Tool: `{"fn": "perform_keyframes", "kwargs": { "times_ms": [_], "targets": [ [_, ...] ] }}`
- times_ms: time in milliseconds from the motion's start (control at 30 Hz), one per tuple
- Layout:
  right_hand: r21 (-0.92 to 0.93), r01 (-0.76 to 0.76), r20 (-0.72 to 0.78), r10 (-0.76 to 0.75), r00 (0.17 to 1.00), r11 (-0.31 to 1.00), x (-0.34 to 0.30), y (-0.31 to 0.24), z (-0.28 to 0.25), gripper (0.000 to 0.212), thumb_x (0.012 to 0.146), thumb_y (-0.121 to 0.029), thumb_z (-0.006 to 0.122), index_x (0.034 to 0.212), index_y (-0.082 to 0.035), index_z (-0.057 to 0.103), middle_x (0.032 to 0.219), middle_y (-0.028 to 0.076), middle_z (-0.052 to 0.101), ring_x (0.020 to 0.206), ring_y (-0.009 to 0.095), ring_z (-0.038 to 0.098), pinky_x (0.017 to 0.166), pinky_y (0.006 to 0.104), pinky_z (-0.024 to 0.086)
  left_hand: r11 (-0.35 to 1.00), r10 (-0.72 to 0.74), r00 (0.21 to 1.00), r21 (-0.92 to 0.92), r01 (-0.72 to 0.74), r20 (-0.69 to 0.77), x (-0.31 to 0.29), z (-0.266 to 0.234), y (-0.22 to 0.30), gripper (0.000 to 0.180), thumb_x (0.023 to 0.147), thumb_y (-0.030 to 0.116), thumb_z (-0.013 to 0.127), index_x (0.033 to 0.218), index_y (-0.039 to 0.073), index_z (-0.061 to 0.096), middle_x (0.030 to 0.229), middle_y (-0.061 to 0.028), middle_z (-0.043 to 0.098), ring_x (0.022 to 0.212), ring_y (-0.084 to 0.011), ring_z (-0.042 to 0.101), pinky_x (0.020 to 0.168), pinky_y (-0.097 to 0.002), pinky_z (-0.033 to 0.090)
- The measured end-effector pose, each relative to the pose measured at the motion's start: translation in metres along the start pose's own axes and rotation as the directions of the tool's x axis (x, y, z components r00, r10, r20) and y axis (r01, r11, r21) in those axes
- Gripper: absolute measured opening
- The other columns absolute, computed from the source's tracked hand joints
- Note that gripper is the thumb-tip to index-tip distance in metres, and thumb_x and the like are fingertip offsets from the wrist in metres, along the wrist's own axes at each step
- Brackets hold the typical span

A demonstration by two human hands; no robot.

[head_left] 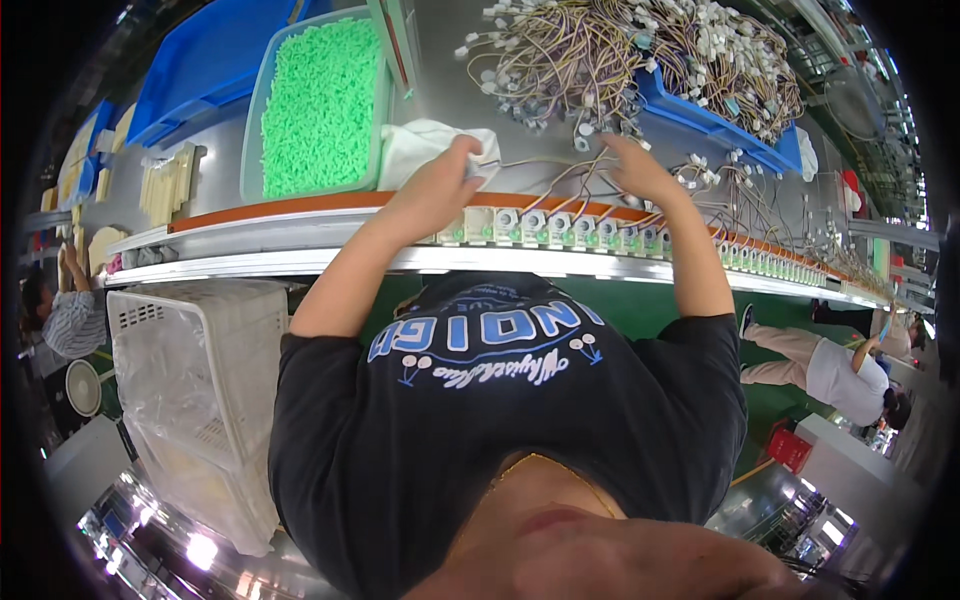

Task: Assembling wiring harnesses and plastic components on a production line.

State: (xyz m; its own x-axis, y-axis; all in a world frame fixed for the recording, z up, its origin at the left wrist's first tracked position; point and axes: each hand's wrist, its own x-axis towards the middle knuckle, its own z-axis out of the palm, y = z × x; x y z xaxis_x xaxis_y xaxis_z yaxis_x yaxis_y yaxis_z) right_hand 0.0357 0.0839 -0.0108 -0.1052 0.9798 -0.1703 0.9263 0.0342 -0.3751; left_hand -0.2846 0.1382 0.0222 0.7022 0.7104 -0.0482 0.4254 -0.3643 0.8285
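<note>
My left hand (436, 195) is closed beside a white cloth (412, 148), with thumb and fingers round the pale connector end of a wire harness (540, 161). The thin wires stretch from there to my right hand (643, 175), whose fingers are bent round them just in front of a heaped pile of wire harnesses (565, 60). My fingers partly hide the grip there. Below both hands, a row of white connector housings (550, 228) with green parts lines the bench edge, and wires rise from several of them.
A clear bin of small green plastic pieces (322, 105) stands to the left, beside a blue tray (205, 65). More harnesses fill a blue bin (715, 125) at the right. White plastic crates (205, 370) stand below the bench at left. Other people are farther off on both sides.
</note>
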Motion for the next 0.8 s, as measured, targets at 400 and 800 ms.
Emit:
{"fn": "perform_keyframes", "kwargs": {
  "times_ms": [400, 800],
  "targets": [
    [0.803, 0.1, -0.009, -0.156, 0.988, 0.588, 0.025, -0.123, 0.039, 0.016, 0.079, -0.014, 0.052, 0.071, -0.001, 0.057, 0.059, 0.007, 0.055, 0.055, 0.009, 0.046, 0.052, 0.0269, 0.039, 0.978, 0.062, 0.997, -0.198, -0.07, -0.044, 0.002, 0.024, -0.007, 0.026, 0.079, 0.004, 0.058, 0.099, 0.002, 0.041, 0.087, -0.01, 0.056, 0.076, -0.0135, 0.055, 0.065, -0.0254, 0.044],
    [0.137, 0.51, -0.334, -0.445, 0.831, 0.849, 0.003, -0.16, 0.03, 0.013, 0.076, -0.008, 0.054, 0.088, -0.009, 0.049, 0.064, 0.009, 0.055, 0.057, 0.029, 0.054, 0.05, 0.0359, 0.041, 0.999, 0.028, 1.0, 0.036, -0.028, -0.008, -0.01, 0.009, -0.004, 0.028, 0.072, 0.002, 0.063, 0.095, 0.001, 0.047, 0.07, -0.0022, 0.051, 0.057, -0.0071, 0.043, 0.052, -0.0224, 0.037]
  ]
}}
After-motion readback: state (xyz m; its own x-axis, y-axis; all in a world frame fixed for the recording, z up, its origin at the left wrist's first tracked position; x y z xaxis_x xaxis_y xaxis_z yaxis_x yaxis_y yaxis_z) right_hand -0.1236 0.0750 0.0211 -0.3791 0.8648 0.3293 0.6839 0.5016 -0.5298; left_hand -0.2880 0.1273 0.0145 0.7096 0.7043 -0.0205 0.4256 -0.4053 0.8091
